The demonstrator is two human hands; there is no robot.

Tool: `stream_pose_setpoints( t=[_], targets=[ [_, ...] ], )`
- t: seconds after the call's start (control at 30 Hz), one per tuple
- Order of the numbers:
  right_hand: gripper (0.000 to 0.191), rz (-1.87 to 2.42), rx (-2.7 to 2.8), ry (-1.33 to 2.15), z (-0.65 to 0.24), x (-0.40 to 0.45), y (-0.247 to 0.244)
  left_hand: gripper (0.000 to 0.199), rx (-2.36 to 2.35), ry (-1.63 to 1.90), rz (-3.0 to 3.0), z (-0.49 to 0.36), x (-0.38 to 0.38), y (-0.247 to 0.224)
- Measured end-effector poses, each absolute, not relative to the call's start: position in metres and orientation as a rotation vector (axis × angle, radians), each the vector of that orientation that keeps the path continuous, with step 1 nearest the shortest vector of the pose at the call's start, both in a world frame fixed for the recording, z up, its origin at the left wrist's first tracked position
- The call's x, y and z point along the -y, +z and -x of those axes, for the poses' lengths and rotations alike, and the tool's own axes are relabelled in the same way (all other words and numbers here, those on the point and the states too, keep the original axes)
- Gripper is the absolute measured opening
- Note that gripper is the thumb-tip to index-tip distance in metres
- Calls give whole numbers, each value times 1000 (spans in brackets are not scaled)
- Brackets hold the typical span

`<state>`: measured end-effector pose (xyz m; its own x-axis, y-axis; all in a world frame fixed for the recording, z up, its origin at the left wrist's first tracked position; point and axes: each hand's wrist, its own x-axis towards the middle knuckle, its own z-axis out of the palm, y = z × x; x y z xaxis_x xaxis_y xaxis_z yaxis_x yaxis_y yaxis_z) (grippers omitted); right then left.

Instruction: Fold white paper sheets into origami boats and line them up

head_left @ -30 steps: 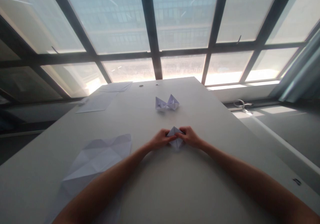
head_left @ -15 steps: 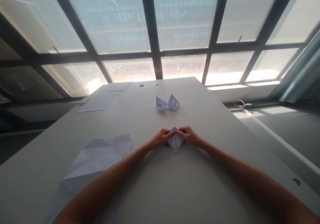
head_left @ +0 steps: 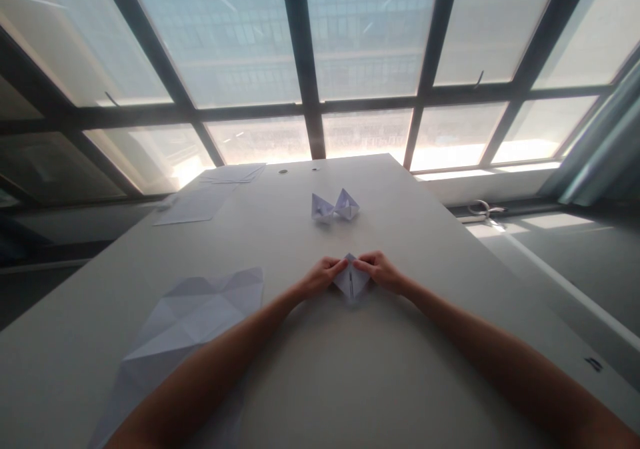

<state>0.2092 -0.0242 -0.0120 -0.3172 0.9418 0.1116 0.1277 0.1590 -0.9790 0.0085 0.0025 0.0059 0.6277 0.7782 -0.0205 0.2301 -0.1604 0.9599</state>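
A small folded white paper [head_left: 351, 285], shaped like a diamond with a slit down its middle, is held just above or on the table in front of me; I cannot tell which. My left hand [head_left: 321, 277] pinches its left side, thumb on the near face. On the opposite side my right hand [head_left: 377, 270] grips it the same way. The fingers behind the paper are hidden. Beyond my hands stand two folded paper boats [head_left: 321, 209], [head_left: 347, 205] side by side, close together.
A large creased paper sheet [head_left: 200, 312] lies on the white table [head_left: 400, 382], partly under my left forearm. Flat paper sheets [head_left: 193, 205] rest at the far left. Windows [head_left: 367, 35] rise behind the table. A cable [head_left: 483, 207] lies off its right side.
My thumbs have moved slightly apart on the folded paper, and the slit down its middle shows wider. The boats and sheets stay where they were.
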Motion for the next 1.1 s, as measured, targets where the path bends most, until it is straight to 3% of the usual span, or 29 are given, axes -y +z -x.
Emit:
stream_pose_setpoints(
  t=[1.1],
  targets=[
    [50, 1081, 1521, 1249, -207, 27, -7, 64, -897, 661, -1701, -7, -2, 8]
  ],
)
